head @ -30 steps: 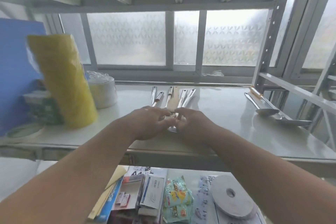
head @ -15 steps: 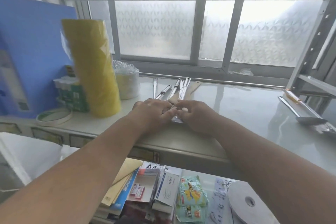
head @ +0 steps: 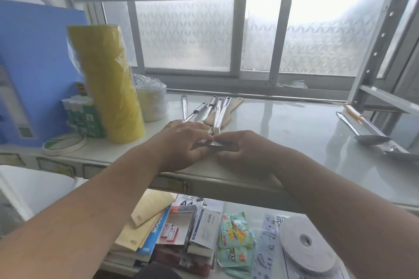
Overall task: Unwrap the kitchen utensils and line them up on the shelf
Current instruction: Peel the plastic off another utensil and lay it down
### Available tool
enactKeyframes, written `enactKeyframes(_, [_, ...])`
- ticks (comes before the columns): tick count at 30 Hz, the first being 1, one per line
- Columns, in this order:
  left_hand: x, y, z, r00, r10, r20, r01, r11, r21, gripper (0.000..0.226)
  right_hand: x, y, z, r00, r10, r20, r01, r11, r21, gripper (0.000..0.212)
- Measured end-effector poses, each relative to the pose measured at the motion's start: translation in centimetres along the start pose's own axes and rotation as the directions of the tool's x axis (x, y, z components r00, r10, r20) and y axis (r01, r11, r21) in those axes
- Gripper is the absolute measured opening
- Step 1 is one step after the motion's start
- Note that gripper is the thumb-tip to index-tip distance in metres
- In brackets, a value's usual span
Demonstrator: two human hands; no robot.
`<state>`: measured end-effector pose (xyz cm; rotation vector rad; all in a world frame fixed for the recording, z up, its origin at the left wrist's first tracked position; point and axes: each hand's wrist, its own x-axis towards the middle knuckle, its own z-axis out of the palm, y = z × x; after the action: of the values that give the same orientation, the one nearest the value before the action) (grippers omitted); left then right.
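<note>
Both hands are met over the near ends of the utensil bundle [head: 209, 115] on the white shelf [head: 294, 124]. The left hand [head: 181, 142] is closed over the near end of the bundle, fingers curled on top. The right hand [head: 244, 149] is pinched at the fingertips onto something thin and pale at the same spot, taken to be wrapping; the material itself is too small to identify.

Change against the two earlier frames: the hands were pressed flat together over the bundle, and are now slightly parted, with a dark metal edge exposed between them. The handles, fanned toward the far window, are unchanged in their lie: several steel ones and one wooden spatula [head: 229, 108].

Judgement: the wrap is being started at the near end; nothing has been freed yet, so the bundle is still to be separated and lined up.

A ladle [head: 362, 131] and a second flat steel utensil [head: 394, 152] lie unwrapped at the far right of the shelf, well apart from the bundle. A yellow wrapped roll [head: 111, 84] stands to the left, clear of the work.
</note>
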<state>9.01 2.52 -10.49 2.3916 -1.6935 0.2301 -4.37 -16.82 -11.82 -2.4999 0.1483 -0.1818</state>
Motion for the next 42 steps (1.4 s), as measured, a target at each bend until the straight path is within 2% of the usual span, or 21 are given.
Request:
enactKeyframes(2, [-0.3,0.4,-0.1,0.999,0.026,-0.034,-0.025,0.999,0.030,0.039,-0.6,0.2,0.3,0.998,-0.003,-0.068,0.000,0.999,-0.042,0.039])
enactKeyframes(5, [-0.3,1.0,0.3,0.998,-0.007,-0.064,0.011,0.998,0.066,0.036,-1.5,0.5,0.3,0.991,-0.028,-0.133,0.009,0.990,-0.138,0.037])
enactKeyframes(8, [-0.4,2.2,0.2,0.996,-0.039,-0.076,0.045,0.995,0.084,0.044,-2.5,0.6,-0.2,0.984,-0.053,-0.171,0.016,0.977,-0.211,0.036])
enactKeyframes(11, [-0.5,3.6,-0.1,0.997,-0.002,-0.082,0.009,0.996,0.089,0.053,-3.5,0.4,-0.5,0.980,-0.103,-0.171,0.057,0.966,-0.253,0.030])
enactKeyframes(13, [-0.6,4.4,-0.2,0.990,0.036,-0.134,-0.020,0.993,0.116,0.045,-4.0,0.1,-0.6,0.968,-0.157,-0.196,0.096,0.952,-0.291,0.031])
enactKeyframes(15, [-0.5,5.2,-0.2,0.974,0.089,-0.208,-0.051,0.982,0.180,0.028,-4.6,-0.1,-0.9,0.950,-0.194,-0.243,0.112,0.942,-0.315,0.038])
enactKeyframes(17, [-0.3,6.3,-0.2,0.950,0.145,-0.277,-0.088,0.974,0.207,0.021,-5.5,-0.3,-1.6,0.923,-0.233,-0.306,0.122,0.931,-0.343,0.046])
enactKeyframes(27, [4.5,11.3,0.4,0.842,0.319,-0.434,-0.240,0.943,0.229,0.017,-10.0,2.7,-4.9,0.826,-0.232,-0.514,0.033,0.930,-0.367,0.036])
enactKeyframes(32, [7.2,14.9,2.0,0.825,0.342,-0.451,-0.265,0.937,0.226,0.018,-12.3,5.4,-6.7,0.811,-0.194,-0.552,-0.045,0.920,-0.389,0.037])
enactKeyframes(37, [9.9,17.7,3.6,0.862,0.327,-0.387,-0.256,0.940,0.226,0.032,-14.2,7.7,-8.0,0.766,-0.196,-0.612,-0.116,0.895,-0.432,0.033])
enactKeyframes(42, [12.5,19.8,5.0,0.888,0.317,-0.332,-0.257,0.942,0.214,0.033,-14.9,10.1,-8.9,0.744,-0.174,-0.645,-0.178,0.879,-0.442,0.038])
